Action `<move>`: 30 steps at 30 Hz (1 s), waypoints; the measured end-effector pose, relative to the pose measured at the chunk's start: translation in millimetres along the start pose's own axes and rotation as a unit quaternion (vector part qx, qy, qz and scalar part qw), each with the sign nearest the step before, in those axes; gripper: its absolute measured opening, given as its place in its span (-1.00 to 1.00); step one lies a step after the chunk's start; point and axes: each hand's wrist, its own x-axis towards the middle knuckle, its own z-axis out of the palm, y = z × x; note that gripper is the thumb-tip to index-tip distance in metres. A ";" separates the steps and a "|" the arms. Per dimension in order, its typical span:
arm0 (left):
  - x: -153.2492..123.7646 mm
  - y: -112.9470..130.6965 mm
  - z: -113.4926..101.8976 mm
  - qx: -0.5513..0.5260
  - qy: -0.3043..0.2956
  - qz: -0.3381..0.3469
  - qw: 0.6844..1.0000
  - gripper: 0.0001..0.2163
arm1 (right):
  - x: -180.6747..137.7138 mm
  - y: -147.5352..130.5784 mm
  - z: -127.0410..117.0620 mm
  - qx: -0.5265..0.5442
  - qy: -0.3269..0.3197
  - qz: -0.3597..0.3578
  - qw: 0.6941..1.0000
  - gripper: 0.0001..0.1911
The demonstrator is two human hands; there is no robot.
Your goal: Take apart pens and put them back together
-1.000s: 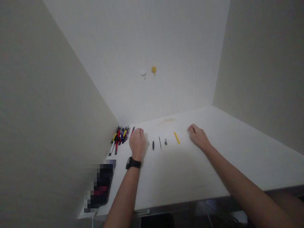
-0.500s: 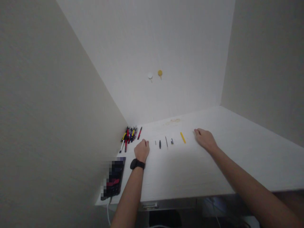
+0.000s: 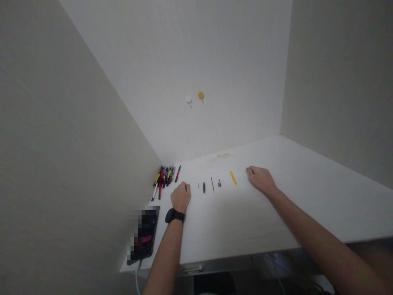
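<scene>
My left hand, with a black watch on its wrist, rests on the white desk in a loose fist. Just right of it lies a row of pen parts: a small spring, a black pen tip piece, a thin refill and a small dark clip piece. A yellow pen barrel ends the row. To the right of the barrel, and apart from it, my right hand lies on the desk with its fingers curled closed. I see nothing in either hand.
A pile of pens sits in the back left corner, with a red pen beside it. A dark phone with a cable lies along the left wall. Two hooks, one white and one yellow, hang on the back wall.
The whole view has shifted slightly, so the desk and things appear a little further left. Both hands and the pen parts keep their places on the desk.
</scene>
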 end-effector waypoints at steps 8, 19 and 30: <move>-2.3 14.2 -13.1 -0.062 0.082 0.028 0.994 -0.77 | 0.7 -2.4 4.6 0.174 -0.008 -0.162 0.971 -0.81; -30.6 102.1 -36.2 -0.045 0.078 0.281 0.956 -0.78 | -1.8 -5.7 1.7 0.173 -0.031 -0.170 0.970 -0.83; -22.2 147.4 -11.9 0.008 0.097 0.227 0.969 -0.72 | 0.5 -5.2 7.8 0.135 -0.027 -0.157 0.978 -0.86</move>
